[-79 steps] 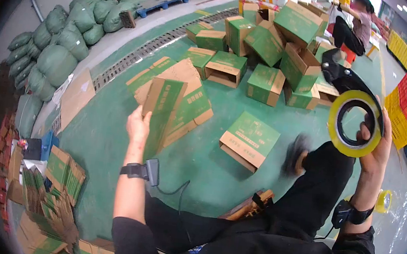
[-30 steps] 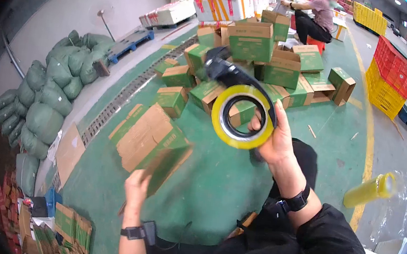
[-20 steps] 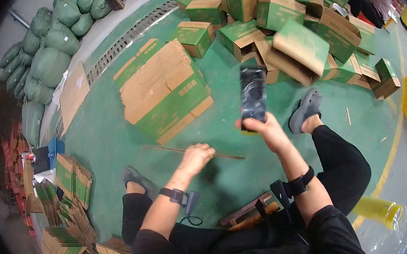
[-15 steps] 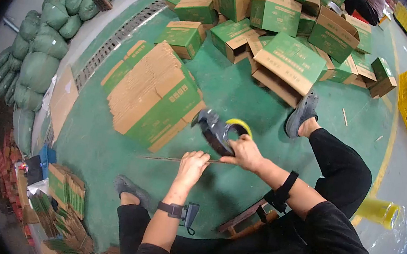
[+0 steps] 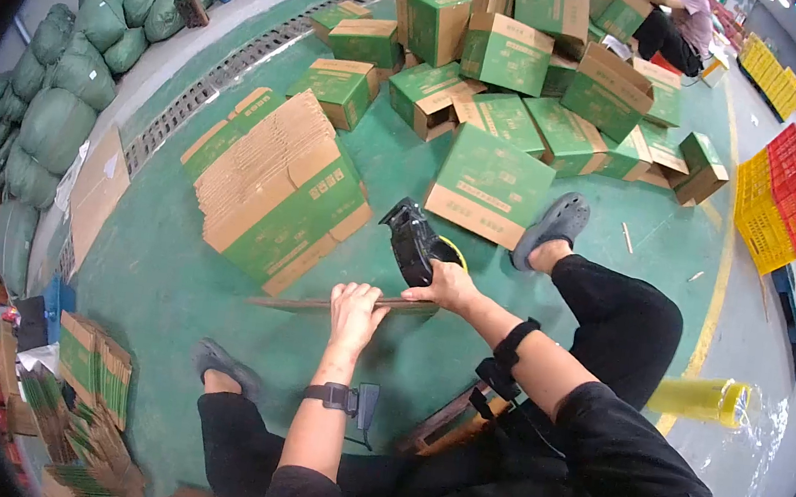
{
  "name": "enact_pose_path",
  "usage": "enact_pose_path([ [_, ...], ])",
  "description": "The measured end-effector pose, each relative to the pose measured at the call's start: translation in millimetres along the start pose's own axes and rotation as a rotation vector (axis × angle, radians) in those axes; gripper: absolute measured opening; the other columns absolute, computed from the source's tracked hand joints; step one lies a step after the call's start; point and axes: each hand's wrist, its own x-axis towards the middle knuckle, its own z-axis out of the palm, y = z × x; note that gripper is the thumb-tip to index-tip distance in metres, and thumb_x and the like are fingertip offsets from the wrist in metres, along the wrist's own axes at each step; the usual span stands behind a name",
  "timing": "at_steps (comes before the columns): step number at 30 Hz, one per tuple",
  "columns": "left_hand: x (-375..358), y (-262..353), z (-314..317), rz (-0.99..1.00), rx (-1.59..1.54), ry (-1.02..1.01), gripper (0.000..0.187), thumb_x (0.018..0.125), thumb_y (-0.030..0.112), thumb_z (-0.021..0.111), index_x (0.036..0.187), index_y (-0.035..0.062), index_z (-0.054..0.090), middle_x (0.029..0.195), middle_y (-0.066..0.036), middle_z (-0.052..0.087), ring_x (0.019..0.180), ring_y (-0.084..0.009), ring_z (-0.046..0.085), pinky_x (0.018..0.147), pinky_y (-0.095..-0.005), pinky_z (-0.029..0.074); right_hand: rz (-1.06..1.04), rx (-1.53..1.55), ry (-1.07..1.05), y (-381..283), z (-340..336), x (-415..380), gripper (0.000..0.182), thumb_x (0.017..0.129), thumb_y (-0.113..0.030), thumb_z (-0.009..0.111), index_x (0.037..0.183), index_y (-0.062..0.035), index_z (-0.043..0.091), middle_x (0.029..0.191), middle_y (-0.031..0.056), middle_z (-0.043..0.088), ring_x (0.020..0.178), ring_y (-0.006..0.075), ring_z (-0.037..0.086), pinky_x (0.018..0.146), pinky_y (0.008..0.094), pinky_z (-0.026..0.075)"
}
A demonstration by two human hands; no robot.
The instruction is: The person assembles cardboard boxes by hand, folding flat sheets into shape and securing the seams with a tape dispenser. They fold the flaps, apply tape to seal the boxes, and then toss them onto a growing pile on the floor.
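My left hand (image 5: pixel 354 317) is closed over the upper edge of a folded flat cardboard carton (image 5: pixel 289 303), seen nearly edge-on between my knees. In my right hand (image 5: pixel 447 287) is a black tape dispenser (image 5: pixel 411 240) with a yellow-edged roll, tilted up and away from me. The right thumb and fingertips lie right at the carton's right end. Just ahead stands a leaning stack of flattened green-and-brown cartons (image 5: pixel 296 193). A green box (image 5: pixel 491 183) rests on the floor beside my right shoe (image 5: pixel 557 229).
Many assembled boxes (image 5: pixel 509 53) are heaped ahead. Green sacks (image 5: pixel 64 117) line the left wall. Red and yellow crates (image 5: pixel 786 200) stand at right, near a yellow roll (image 5: pixel 703 400). More flattened cartons (image 5: pixel 95 361) lie at lower left. Another person (image 5: pixel 683 26) sits at the back.
The green box by my right shoe has gone from tilted, opening showing, to resting on the floor. The dispenser has turned more upright. The carton's broad face shows slightly more. The view has shifted.
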Motion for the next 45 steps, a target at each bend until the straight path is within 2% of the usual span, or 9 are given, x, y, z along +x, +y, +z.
enact_pose_path([
  [8,-47.6,15.2,-9.0,-0.007,0.047,0.072,0.038,0.065,0.035,0.069,0.090,0.0079,0.062,0.088,-0.008,0.060,0.096,-0.0247,0.049,0.092,-0.0425,0.029,-0.292,-0.403,0.012,-22.0,4.5,-47.0,0.075,0.058,-0.071,0.053,0.080,0.0000,0.055,0.059,0.0166,0.057,0.063,0.0328,0.057,0.069,0.0381,0.043],
  [10,-57.6,18.6,-22.5,-0.256,0.122,-0.003,0.043,0.067,0.041,0.067,0.093,0.0075,0.062,0.092,-0.008,0.060,0.103,-0.0246,0.045,0.097,-0.0481,0.024,-0.266,-0.437,-0.018,-24.0,6.4,-48.9,0.074,0.059,-0.071,0.052,0.083,-0.0006,0.055,0.061,0.0161,0.058,0.064,0.0323,0.057,0.074,0.0369,0.041],
  [14,-77.3,-5.0,-18.7,-0.228,0.099,0.025,0.032,0.070,0.034,0.065,0.090,0.0096,0.063,0.096,-0.006,0.058,0.104,-0.0237,0.045,0.099,-0.0533,0.020,-0.179,-0.429,-0.044,-25.5,8.5,-51.0,0.074,0.060,-0.070,0.051,0.088,-0.0015,0.054,0.063,0.0141,0.060,0.064,0.0296,0.058,0.074,0.0359,0.039],
  [15,-77.9,-5.2,-18.0,-0.246,0.111,0.018,0.025,0.072,0.030,0.065,0.088,0.0111,0.064,0.094,-0.004,0.059,0.101,-0.0222,0.047,0.096,-0.0518,0.024,-0.164,-0.432,-0.027,-27.6,8.5,-54.6,0.074,0.061,-0.070,0.050,0.090,-0.0019,0.054,0.062,0.0137,0.060,0.064,0.0285,0.059,0.071,0.0356,0.039],
  [18,-77.5,-9.8,-17.0,-0.262,0.082,-0.043,0.025,0.071,0.029,0.065,0.089,0.0123,0.064,0.092,-0.003,0.059,0.097,-0.0215,0.049,0.093,-0.0503,0.027,-0.126,-0.453,-0.094,-30.5,9.0,-60.3,0.075,0.061,-0.069,0.052,0.093,-0.0014,0.053,0.068,0.0148,0.062,0.069,0.0278,0.062,0.076,0.0383,0.039],
  [19,-79.1,-10.9,-17.2,-0.252,0.088,-0.041,0.025,0.071,0.030,0.065,0.090,0.0137,0.064,0.090,-0.003,0.060,0.094,-0.0216,0.050,0.091,-0.0471,0.028,-0.197,-0.402,-0.011,-24.7,14.4,-62.3,0.074,0.061,-0.069,0.051,0.091,-0.0017,0.053,0.067,0.0147,0.062,0.068,0.0285,0.062,0.076,0.0387,0.039],
  [23,-84.3,-12.9,-17.9,-0.248,0.086,-0.056,0.024,0.071,0.030,0.065,0.089,0.0140,0.064,0.089,-0.002,0.059,0.092,-0.0212,0.050,0.090,-0.0410,0.028,-0.199,-0.440,-0.067,-26.9,14.0,-64.1,0.070,0.062,-0.070,0.051,0.087,-0.0042,0.054,0.064,0.0130,0.061,0.065,0.0267,0.061,0.073,0.0352,0.038],
  [36,-76.4,-9.4,-11.2,-0.255,0.125,-0.057,0.026,0.070,0.028,0.067,0.091,0.0131,0.061,0.095,-0.003,0.057,0.099,-0.0227,0.046,0.096,-0.0488,0.023,-0.162,-0.326,0.002,-22.8,12.7,-63.9,0.069,0.061,-0.067,0.055,0.087,-0.0032,0.054,0.062,0.0129,0.059,0.065,0.0272,0.060,0.071,0.0345,0.039],
  [45,-75.1,-8.5,-12.5,-0.272,0.139,-0.029,0.028,0.068,0.028,0.069,0.089,0.0128,0.061,0.093,-0.003,0.056,0.101,-0.0234,0.045,0.097,-0.0483,0.022,-0.203,-0.364,-0.004,-25.6,11.2,-58.7,0.068,0.062,-0.067,0.054,0.084,-0.0031,0.053,0.061,0.0118,0.060,0.062,0.0278,0.061,0.070,0.0369,0.039],
])
